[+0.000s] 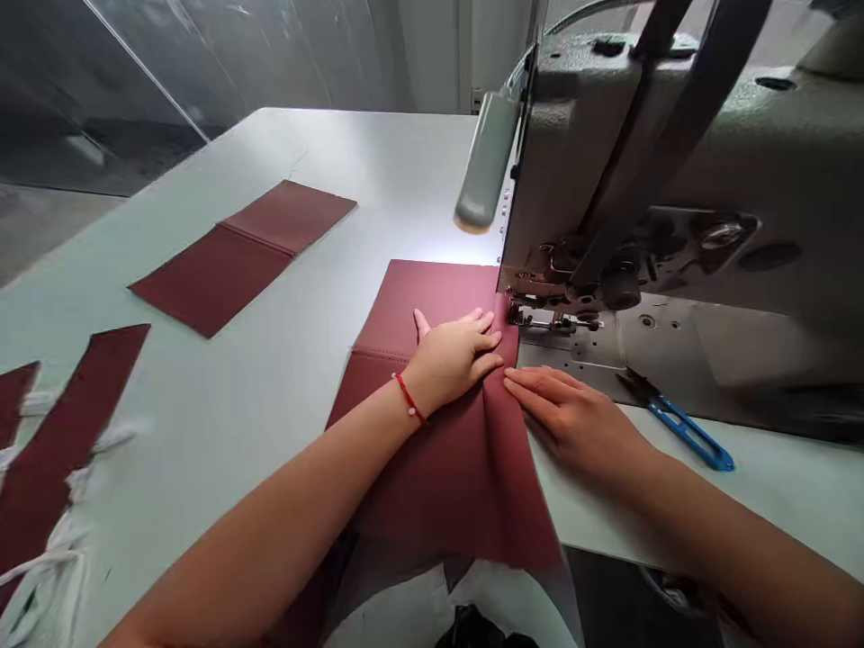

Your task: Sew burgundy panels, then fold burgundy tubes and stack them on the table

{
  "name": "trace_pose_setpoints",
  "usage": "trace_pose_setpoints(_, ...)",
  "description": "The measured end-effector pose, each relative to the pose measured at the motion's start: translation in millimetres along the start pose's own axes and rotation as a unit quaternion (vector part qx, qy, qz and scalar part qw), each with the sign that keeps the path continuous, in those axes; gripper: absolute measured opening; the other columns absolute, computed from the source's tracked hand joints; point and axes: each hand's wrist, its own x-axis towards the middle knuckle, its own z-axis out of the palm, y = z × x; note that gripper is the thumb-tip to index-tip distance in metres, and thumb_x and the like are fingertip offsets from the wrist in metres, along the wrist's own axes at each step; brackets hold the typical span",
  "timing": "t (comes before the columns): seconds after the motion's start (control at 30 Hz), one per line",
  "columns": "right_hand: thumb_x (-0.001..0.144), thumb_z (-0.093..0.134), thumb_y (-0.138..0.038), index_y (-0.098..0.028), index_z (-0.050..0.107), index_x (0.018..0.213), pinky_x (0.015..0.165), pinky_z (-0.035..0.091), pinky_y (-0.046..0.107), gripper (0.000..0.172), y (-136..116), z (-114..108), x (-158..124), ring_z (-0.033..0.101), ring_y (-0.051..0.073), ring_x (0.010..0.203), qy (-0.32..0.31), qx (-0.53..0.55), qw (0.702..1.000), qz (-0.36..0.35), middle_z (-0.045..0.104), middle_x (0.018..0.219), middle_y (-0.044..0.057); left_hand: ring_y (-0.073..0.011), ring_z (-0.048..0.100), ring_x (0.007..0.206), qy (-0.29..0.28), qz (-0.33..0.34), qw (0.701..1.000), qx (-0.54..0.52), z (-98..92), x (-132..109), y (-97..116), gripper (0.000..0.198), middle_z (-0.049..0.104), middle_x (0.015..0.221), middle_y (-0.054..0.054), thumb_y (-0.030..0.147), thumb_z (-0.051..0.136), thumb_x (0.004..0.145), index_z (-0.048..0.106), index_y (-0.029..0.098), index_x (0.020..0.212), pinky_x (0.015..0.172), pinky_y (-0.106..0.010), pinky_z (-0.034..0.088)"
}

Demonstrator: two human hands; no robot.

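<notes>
A maroon leather-like panel (pixel 432 477) lies under the sewing machine's presser foot (pixel 557 322), its right edge folded over in a strip. Stitching crosses the panel's left part, and its near end hangs over the table edge. My left hand (pixel 454 360) rests flat on the panel, fingers spread, fingertips at the folded strip just left of the foot. At the panel's right edge, my right hand (pixel 573 418) has its fingers pressed together on the fold, with the thumb hidden beneath. The needle tip cannot be made out.
Blue thread snips (pixel 681 427) lie right of my right hand. The sewing machine (pixel 675 180) fills the upper right, with a grey lamp (pixel 487 162) on its left. Another stitched maroon panel (pixel 243 252) lies on the white table (pixel 270 414); maroon strips (pixel 64 432) and white cords are at far left.
</notes>
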Motion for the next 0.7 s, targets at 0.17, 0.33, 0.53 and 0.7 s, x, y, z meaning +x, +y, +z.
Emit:
trace_pose_setpoints(0.17,0.096,0.048,-0.017,-0.005,0.056,0.130,0.102,0.044,0.042,0.037,9.1,1.6,6.1,0.052,0.026,0.113,0.005,-0.002,1.000,0.016,0.059,0.130,0.011,-0.0325,0.040,0.132,0.004,0.000,1.000,0.003,-3.0,13.3,-4.3,0.019,0.049,0.143,-0.004,0.034,0.055,0.093,0.066,0.029,0.107,0.092,-0.085,0.002)
trace_pose_setpoints(0.33,0.097,0.044,-0.017,-0.007,0.054,0.131,0.102,0.043,0.043,0.037,17.2,2.3,15.7,0.052,0.026,0.112,0.001,0.001,1.000,0.031,0.059,0.128,0.011,-0.0327,0.051,0.122,0.019,-0.004,1.000,0.012,-3.6,26.9,-9.3,0.020,0.058,0.132,-0.007,0.034,0.054,0.093,0.067,0.028,0.108,0.093,-0.083,0.008)
trace_pose_setpoints(0.53,0.095,0.045,-0.015,-0.007,0.056,0.129,0.103,0.041,0.041,0.037,21.4,2.6,25.3,0.049,0.026,0.112,0.018,-0.002,0.997,0.071,0.058,0.123,0.013,-0.0317,0.060,0.107,0.025,-0.013,0.999,0.026,-3.6,42.6,-17.1,0.021,0.070,0.106,-0.007,0.036,0.053,0.094,0.071,0.027,0.100,0.094,-0.081,0.013)
trace_pose_setpoints(0.7,0.094,0.045,-0.016,-0.009,0.056,0.129,0.094,0.046,0.044,0.038,22.8,2.2,29.3,0.050,0.028,0.106,0.013,-0.025,0.992,0.124,0.057,0.116,0.014,-0.0349,0.059,0.110,0.038,-0.014,0.998,0.048,1.4,54.9,-25.4,0.026,0.071,0.100,-0.006,0.039,0.049,0.096,0.074,0.030,0.096,0.095,-0.080,0.015)
